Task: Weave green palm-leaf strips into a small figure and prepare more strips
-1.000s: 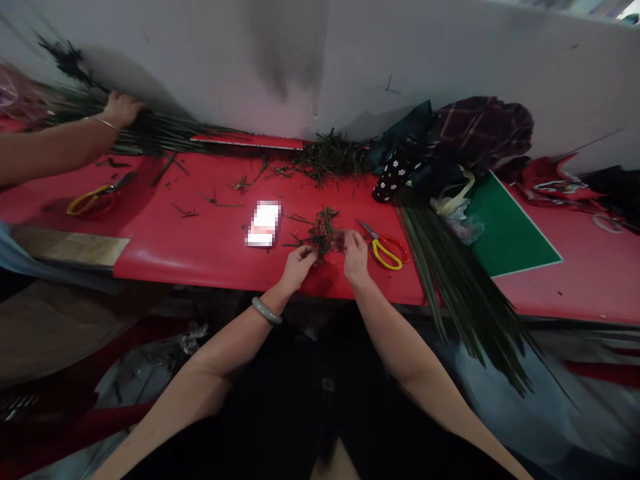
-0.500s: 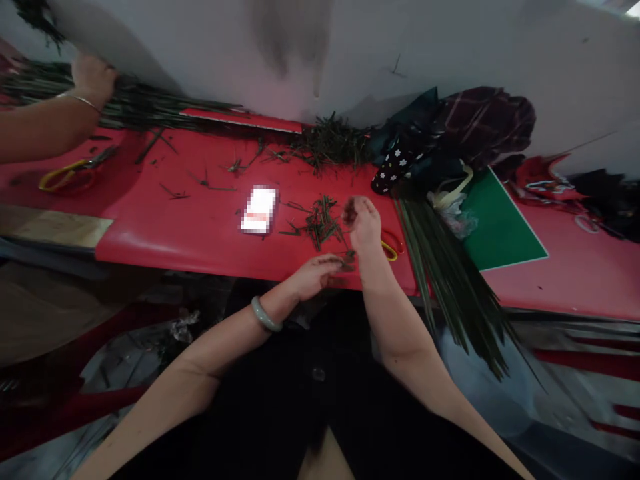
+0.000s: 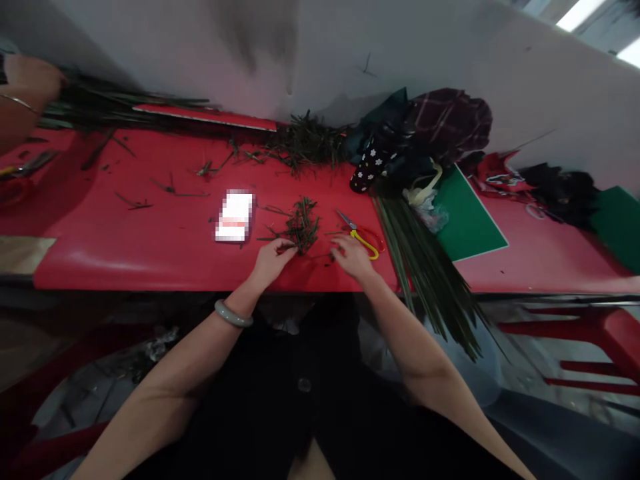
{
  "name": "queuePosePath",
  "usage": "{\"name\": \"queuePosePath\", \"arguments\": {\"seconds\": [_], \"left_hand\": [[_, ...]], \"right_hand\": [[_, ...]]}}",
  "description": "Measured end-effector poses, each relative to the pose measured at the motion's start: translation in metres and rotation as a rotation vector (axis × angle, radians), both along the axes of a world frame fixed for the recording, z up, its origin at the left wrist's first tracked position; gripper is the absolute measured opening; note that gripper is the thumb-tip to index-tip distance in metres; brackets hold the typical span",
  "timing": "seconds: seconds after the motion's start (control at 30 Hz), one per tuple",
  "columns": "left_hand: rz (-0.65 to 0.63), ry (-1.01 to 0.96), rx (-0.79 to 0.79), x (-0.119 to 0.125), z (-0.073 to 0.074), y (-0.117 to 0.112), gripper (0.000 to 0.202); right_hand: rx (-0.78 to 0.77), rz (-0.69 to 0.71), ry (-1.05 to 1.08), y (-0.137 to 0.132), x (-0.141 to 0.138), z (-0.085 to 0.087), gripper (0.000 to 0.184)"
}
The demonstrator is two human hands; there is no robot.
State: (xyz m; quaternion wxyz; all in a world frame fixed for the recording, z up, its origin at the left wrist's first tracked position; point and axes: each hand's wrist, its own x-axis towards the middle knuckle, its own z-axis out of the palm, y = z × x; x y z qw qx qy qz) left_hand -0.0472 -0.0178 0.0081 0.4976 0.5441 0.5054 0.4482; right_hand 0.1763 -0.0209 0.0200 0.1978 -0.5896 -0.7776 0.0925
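Note:
Small dark green leaf scraps [image 3: 303,230] lie in a loose pile on the red tabletop in front of me. At the pile's near left edge is my left hand [image 3: 273,261], with a green bangle on its wrist. Its thumb and fingers close on a bit of leaf scrap. To the right of the pile, my right hand [image 3: 351,257] is low over the table, fingers bent and apart beside small dark bits. Just behind that hand are scissors [image 3: 367,243] with yellow and red handles. Long green leaves [image 3: 425,257] hang over the table's front edge further right.
A phone [image 3: 235,217] with a blurred screen lies left of the pile. Another person's hand [image 3: 35,80] is over long leaves at the far left, near a second pair of scissors [image 3: 30,167]. A folded umbrella [image 3: 370,167] and a green board [image 3: 470,220] are at right.
My hands have moved apart and down to the tabletop: the left to the pile, the right beside the scissors, which now show more fully. The view has shifted to the right.

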Motion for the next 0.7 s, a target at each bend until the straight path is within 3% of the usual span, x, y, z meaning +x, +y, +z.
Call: {"name": "queuePosePath", "arguments": {"seconds": [0.13,0.23,0.4,0.53,0.6,0.7], "left_hand": [[0.031,0.104,0.055,0.004,-0.010,0.009,0.017],[0.086,0.151,0.096,0.011,-0.016,0.015,0.017],[0.154,0.293,0.171,0.017,-0.018,0.018,0.023],[0.147,0.223,0.162,0.016,-0.019,0.017,0.026],[0.136,0.175,0.163,0.015,-0.021,0.017,0.025],[0.136,0.149,0.164,0.014,-0.023,0.018,0.024]], "right_hand": [[-0.141,-0.408,-0.193,0.011,0.076,0.006,0.033],[-0.294,-0.627,-0.342,0.017,0.113,0.006,0.034],[-0.371,-0.725,-0.411,0.025,0.126,0.004,0.036],[-0.396,-0.736,-0.435,0.032,0.129,0.007,0.032],[-0.384,-0.773,-0.347,0.031,0.134,0.010,0.030],[-0.363,-0.806,-0.026,0.021,0.142,0.013,0.030]]}}
